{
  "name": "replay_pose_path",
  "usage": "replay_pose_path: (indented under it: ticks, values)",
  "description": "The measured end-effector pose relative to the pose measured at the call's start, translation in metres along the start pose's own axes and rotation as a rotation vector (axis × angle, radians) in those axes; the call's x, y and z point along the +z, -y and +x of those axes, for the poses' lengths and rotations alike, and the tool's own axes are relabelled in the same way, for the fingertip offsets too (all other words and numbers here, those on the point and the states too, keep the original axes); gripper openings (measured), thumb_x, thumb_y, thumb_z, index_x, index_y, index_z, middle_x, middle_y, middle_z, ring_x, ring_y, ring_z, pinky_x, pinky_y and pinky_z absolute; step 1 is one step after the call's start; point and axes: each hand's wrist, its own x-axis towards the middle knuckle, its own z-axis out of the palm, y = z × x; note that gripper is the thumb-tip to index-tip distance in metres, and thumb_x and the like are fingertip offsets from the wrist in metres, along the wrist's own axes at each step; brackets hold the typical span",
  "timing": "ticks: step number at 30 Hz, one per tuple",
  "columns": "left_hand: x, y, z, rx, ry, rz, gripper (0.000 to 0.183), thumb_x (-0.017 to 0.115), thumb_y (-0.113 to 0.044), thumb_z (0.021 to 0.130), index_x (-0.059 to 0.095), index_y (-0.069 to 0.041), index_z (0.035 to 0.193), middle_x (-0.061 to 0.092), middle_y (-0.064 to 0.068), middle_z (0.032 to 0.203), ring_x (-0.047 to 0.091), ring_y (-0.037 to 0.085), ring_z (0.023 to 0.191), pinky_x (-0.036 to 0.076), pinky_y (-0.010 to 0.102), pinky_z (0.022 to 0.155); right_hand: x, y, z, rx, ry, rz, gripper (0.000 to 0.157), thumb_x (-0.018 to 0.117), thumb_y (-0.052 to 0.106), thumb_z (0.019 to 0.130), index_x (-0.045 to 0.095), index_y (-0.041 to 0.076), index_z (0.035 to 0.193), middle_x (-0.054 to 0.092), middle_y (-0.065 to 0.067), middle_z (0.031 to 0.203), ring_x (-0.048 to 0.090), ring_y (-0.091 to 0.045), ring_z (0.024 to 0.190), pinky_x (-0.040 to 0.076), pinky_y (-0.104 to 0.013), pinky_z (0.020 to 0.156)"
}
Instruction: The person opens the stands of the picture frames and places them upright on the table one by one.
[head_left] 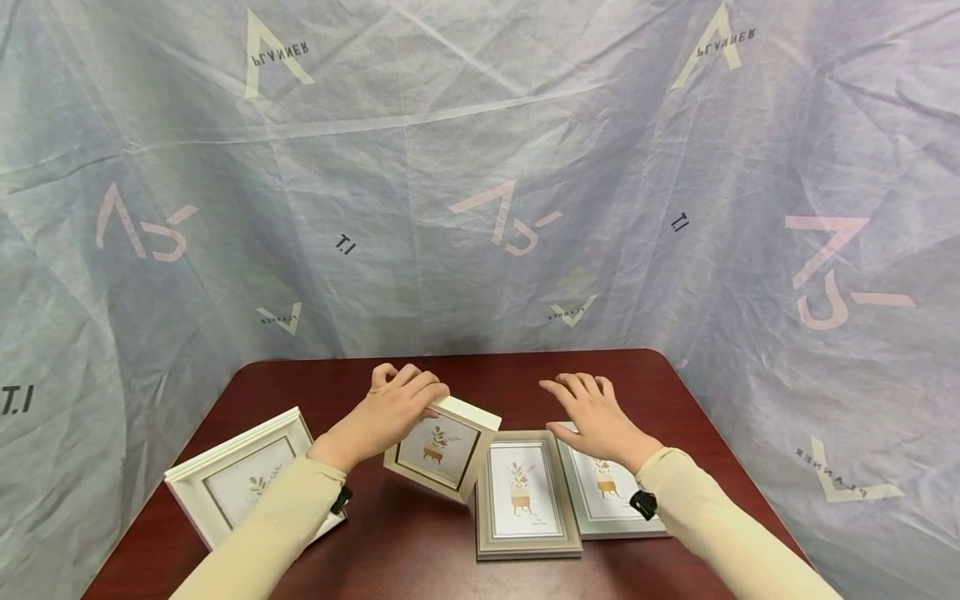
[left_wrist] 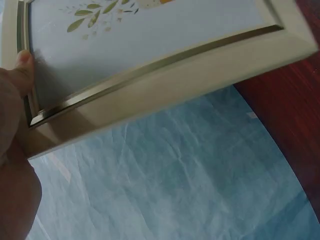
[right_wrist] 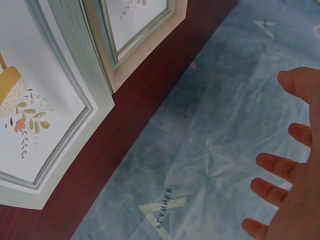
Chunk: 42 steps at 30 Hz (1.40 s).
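My left hand (head_left: pixel 401 408) grips a small cream picture frame (head_left: pixel 467 487) by its upper left edge and holds it tilted above the table. In the left wrist view the thumb (left_wrist: pixel 22 75) lies on the front of that frame, at one corner. The picture inside shows a plant in an orange pot. Over the pale green picture frame (head_left: pixel 626 533) hovers my right hand (head_left: pixel 600 417), fingers spread and holding nothing. That frame lies face up and is partly hidden by the hand and wrist. Beside it a beige picture frame (head_left: pixel 529 552) also lies face up.
A larger cream picture frame (head_left: pixel 187 493) sits at the left, partly covered by my left forearm. All of this is on a dark red table (head_left: pixel 420 542) with rounded back corners. Grey printed fabric (head_left: pixel 420 208) hangs around its back and sides.
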Motion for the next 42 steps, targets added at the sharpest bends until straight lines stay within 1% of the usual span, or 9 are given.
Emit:
replay_pose_path:
  ticks: [4, 9, 15, 21, 27, 34, 38, 42]
  values:
    - [0.000, 0.000, 0.002, 0.022, 0.010, -0.024, 0.033, 0.069, -0.024, 0.080, 0.054, -0.023, 0.109, 0.049, -0.010, 0.104, 0.044, 0.013, 0.096, 0.025, 0.045, 0.078, 0.002, -0.002, 0.000, -0.004, 0.021, 0.001, 0.060, 0.063, 0.040, 0.082, 0.043, 0.018, 0.134, 0.044, -0.010, 0.127, 0.038, -0.029, 0.115, 0.024, -0.056, 0.090]
    - [0.002, 0.001, 0.003, 0.063, 0.003, -0.042, 0.036, 0.071, -0.025, 0.077, 0.056, -0.024, 0.110, 0.050, -0.009, 0.102, 0.044, 0.013, 0.094, 0.027, 0.046, 0.077, 0.003, -0.003, -0.001, 0.001, 0.049, 0.005, 0.060, 0.061, 0.040, 0.083, 0.041, 0.019, 0.135, 0.043, -0.009, 0.128, 0.036, -0.027, 0.117, 0.022, -0.054, 0.091]
    - [0.002, 0.001, 0.004, 0.090, -0.014, -0.067, 0.038, 0.074, -0.025, 0.074, 0.057, -0.025, 0.107, 0.050, -0.008, 0.098, 0.044, 0.013, 0.091, 0.026, 0.045, 0.077, 0.002, -0.003, -0.001, -0.012, 0.049, 0.015, 0.060, 0.061, 0.040, 0.083, 0.041, 0.019, 0.136, 0.043, -0.010, 0.129, 0.035, -0.027, 0.117, 0.022, -0.054, 0.092]
    - [-0.003, 0.002, 0.006, 0.123, -0.043, -0.050, 0.038, 0.075, -0.028, 0.071, 0.059, -0.026, 0.104, 0.051, -0.008, 0.095, 0.045, 0.013, 0.089, 0.027, 0.046, 0.077, 0.003, -0.003, -0.001, -0.058, 0.027, 0.012, 0.059, 0.061, 0.040, 0.083, 0.042, 0.020, 0.136, 0.043, -0.008, 0.128, 0.035, -0.025, 0.117, 0.022, -0.054, 0.091]
    - [-0.009, 0.004, 0.005, 0.129, -0.049, -0.090, 0.043, 0.079, -0.015, 0.067, 0.060, -0.027, 0.104, 0.051, -0.007, 0.097, 0.046, 0.014, 0.094, 0.025, 0.048, 0.080, 0.004, -0.002, 0.001, -0.121, -0.010, 0.028, 0.059, 0.063, 0.036, 0.082, 0.043, 0.019, 0.135, 0.045, -0.009, 0.126, 0.037, -0.025, 0.115, 0.024, -0.053, 0.090]
    - [-0.008, 0.006, 0.004, 0.130, -0.083, -0.139, 0.045, 0.081, -0.012, 0.064, 0.061, -0.027, 0.102, 0.051, -0.006, 0.098, 0.046, 0.014, 0.095, 0.024, 0.050, 0.081, 0.002, -0.001, 0.005, -0.174, -0.014, 0.024, 0.058, 0.062, 0.035, 0.082, 0.043, 0.018, 0.134, 0.044, -0.007, 0.126, 0.037, -0.025, 0.116, 0.024, -0.051, 0.090]
    - [-0.006, 0.005, 0.004, 0.148, -0.110, -0.156, 0.040, 0.079, -0.013, 0.066, 0.064, -0.026, 0.101, 0.052, -0.006, 0.098, 0.047, 0.014, 0.094, 0.025, 0.049, 0.080, 0.001, 0.002, 0.007, -0.210, -0.009, 0.042, 0.059, 0.063, 0.034, 0.082, 0.042, 0.018, 0.135, 0.043, -0.006, 0.127, 0.037, -0.025, 0.117, 0.025, -0.050, 0.091]
    - [-0.003, 0.004, 0.003, 0.173, -0.144, -0.173, 0.035, 0.079, -0.014, 0.068, 0.066, -0.024, 0.099, 0.052, -0.005, 0.098, 0.048, 0.015, 0.095, 0.025, 0.049, 0.080, 0.002, 0.005, 0.010, -0.255, -0.008, 0.061, 0.060, 0.064, 0.032, 0.080, 0.042, 0.017, 0.135, 0.044, -0.007, 0.127, 0.037, -0.026, 0.118, 0.025, -0.049, 0.092]
